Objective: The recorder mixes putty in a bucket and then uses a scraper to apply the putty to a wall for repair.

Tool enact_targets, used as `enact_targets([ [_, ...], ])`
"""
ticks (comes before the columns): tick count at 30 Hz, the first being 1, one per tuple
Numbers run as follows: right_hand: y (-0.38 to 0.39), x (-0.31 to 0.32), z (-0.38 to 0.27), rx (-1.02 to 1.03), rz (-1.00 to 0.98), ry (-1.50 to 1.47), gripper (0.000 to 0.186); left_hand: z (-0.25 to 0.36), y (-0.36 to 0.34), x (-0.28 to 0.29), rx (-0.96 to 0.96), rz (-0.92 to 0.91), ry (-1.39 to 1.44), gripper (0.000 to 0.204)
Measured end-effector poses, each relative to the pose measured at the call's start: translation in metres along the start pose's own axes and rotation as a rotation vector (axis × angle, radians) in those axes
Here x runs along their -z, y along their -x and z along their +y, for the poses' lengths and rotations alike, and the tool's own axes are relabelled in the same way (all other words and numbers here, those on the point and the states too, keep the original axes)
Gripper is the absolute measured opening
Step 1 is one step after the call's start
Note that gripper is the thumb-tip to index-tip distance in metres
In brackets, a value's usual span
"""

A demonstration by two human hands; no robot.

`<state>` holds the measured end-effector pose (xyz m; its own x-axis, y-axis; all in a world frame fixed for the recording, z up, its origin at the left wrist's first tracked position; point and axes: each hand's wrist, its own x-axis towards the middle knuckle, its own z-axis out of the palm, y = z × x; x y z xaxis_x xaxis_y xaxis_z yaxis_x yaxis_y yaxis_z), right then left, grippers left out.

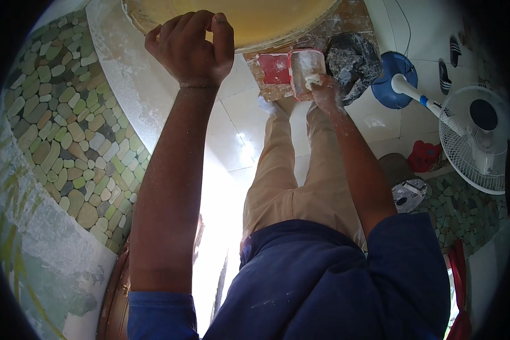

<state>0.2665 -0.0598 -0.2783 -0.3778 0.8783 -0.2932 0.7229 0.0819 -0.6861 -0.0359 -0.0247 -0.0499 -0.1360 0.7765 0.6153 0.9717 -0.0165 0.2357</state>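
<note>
My left hand [194, 50] is raised with curled fingers in front of a large round yellow surface [266, 22] with a crusted whitish rim. What those fingers hold, if anything, is hidden. Lower and to the right, my right hand [327, 95] pinches a small whitish lump [313, 81], its kind unclear. That hand is at the edge of a rectangular tray [305, 61] with a red rim and white residue inside. A flat red piece [273, 69] adjoins the tray on the left. White smears mark my right wrist.
A crumpled black plastic bag [354, 65] with grey stuff lies right of the tray, on a stained wooden board [345, 22]. A white standing fan [473, 139] with a blue base [392, 79] stands at right. Pebble-patterned wall [68, 136] curves along the left. Dark slippers [445, 76] lie far right.
</note>
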Motion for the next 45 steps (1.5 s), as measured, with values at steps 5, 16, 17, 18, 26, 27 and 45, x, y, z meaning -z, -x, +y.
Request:
enact_targets([
  [5, -0.003, 0.013, -0.02, -0.127, -0.043, -0.04, 0.025, 0.001, 0.0, 0.001, 0.02, -0.013, -0.043, 0.019],
  [16, -0.012, 0.015, -0.03, -0.107, -0.087, 0.086, 0.031, 0.002, -0.001, 0.0, 0.018, 0.017, -0.031, 0.02],
  [17, -0.012, 0.014, -0.028, -0.139, -0.137, 0.12, 0.03, 0.002, -0.001, 0.0, 0.022, 0.012, -0.03, 0.02],
  [18, -0.012, 0.012, -0.027, -0.139, -0.138, 0.113, 0.03, 0.002, -0.001, 0.0, 0.029, 0.007, -0.016, 0.02],
  [26, -0.014, 0.01, -0.036, -0.075, 0.027, 0.051, 0.031, 0.0, -0.002, 0.0, -0.009, 0.029, -0.042, 0.021],
  [27, -0.016, 0.011, -0.038, -0.047, 0.031, 0.04, 0.031, -0.001, -0.001, 0.001, -0.022, 0.013, -0.066, 0.023],
  [45, -0.009, 0.001, 0.002, -0.268, -0.111, -0.195, 0.037, 0.022, -0.017, 0.013, 0.077, 0.019, 0.083, 0.023],
])
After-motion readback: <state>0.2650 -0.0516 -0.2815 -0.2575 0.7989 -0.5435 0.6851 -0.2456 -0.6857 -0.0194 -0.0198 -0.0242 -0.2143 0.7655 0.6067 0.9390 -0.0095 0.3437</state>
